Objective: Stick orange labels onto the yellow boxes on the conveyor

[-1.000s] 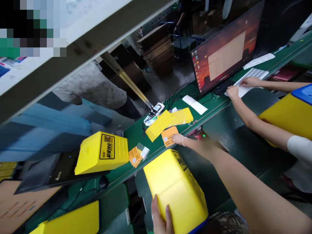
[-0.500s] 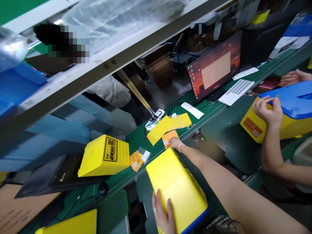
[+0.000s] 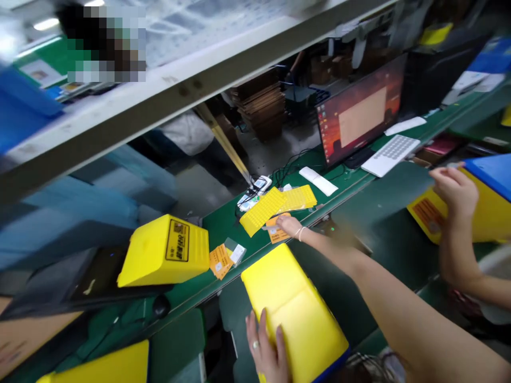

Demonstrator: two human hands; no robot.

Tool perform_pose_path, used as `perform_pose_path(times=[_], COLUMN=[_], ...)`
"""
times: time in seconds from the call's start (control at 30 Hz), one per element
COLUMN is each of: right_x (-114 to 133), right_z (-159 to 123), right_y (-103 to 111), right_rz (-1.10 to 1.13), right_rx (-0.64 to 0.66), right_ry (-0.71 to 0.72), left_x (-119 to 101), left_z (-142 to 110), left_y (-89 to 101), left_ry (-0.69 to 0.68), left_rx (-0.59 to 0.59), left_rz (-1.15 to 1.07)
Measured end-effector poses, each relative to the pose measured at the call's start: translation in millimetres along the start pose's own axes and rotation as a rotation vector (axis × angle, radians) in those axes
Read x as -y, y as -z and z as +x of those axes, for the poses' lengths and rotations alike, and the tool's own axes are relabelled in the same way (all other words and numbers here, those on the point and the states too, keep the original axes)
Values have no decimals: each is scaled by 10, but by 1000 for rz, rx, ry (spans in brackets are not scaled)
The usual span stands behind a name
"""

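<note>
My left hand (image 3: 265, 348) is at the bottom of the view, its fingers against a yellow plastic box (image 3: 293, 314) with a blue rim. My right hand (image 3: 289, 226), wearing a thin bracelet, rests its fingertips on an orange label (image 3: 276, 235). That label lies at the edge of a dimpled yellow sheet (image 3: 262, 211) on the green bench (image 3: 219, 223). A second dimpled sheet (image 3: 300, 198) touches the first. Near my right hand's wrist, more orange labels (image 3: 220, 261) lie beside a small clear bag (image 3: 235, 251) and a yellow box with a black label (image 3: 165, 250).
A co-worker's hand (image 3: 455, 191) touches a yellow box with a blue lid (image 3: 489, 183) at the right. A monitor (image 3: 361, 111), white keyboard (image 3: 391, 154), and white strip (image 3: 318, 181) stand along the bench. A white shelf (image 3: 120, 90) crosses overhead.
The co-worker's hand has moved from the keyboard to the blue-lidded box, which has shifted. My right hand has edged slightly across the orange label. The view has swung slightly.
</note>
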State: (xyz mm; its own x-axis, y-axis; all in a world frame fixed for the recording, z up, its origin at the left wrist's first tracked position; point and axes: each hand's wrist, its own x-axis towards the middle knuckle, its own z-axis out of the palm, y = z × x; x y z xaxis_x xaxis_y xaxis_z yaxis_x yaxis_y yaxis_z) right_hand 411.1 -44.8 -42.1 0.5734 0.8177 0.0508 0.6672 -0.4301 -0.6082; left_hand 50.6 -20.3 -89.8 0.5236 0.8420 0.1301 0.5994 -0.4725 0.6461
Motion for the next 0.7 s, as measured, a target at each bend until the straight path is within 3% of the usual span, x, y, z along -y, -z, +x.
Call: perform_pose_path(times=[0.1,0.2,0.27,0.43,0.57,0.7], right_x=[371,439,432,602,960,1351], right_z=[21,-455,-862,-1630,-1947,-2164], right_y=[-403,-406,-327,-242,-247,-267], right_rz=[4,47,58,85,216,301], right_rx=[-26,-188,-211,-237,-205,-231], right_ry=[208,438,514,422,344,306], left_x=[-285,-627,-805,-931,-899,-918], left_z=[222,453,548,430,184,5], left_y=[174,326,379,422,482,568], left_ry=[70,210,280,373,364,255], left_rx=[84,190,227,317,369,373], left_rz=[-197,-580,-812,-1017,-1046,-1016])
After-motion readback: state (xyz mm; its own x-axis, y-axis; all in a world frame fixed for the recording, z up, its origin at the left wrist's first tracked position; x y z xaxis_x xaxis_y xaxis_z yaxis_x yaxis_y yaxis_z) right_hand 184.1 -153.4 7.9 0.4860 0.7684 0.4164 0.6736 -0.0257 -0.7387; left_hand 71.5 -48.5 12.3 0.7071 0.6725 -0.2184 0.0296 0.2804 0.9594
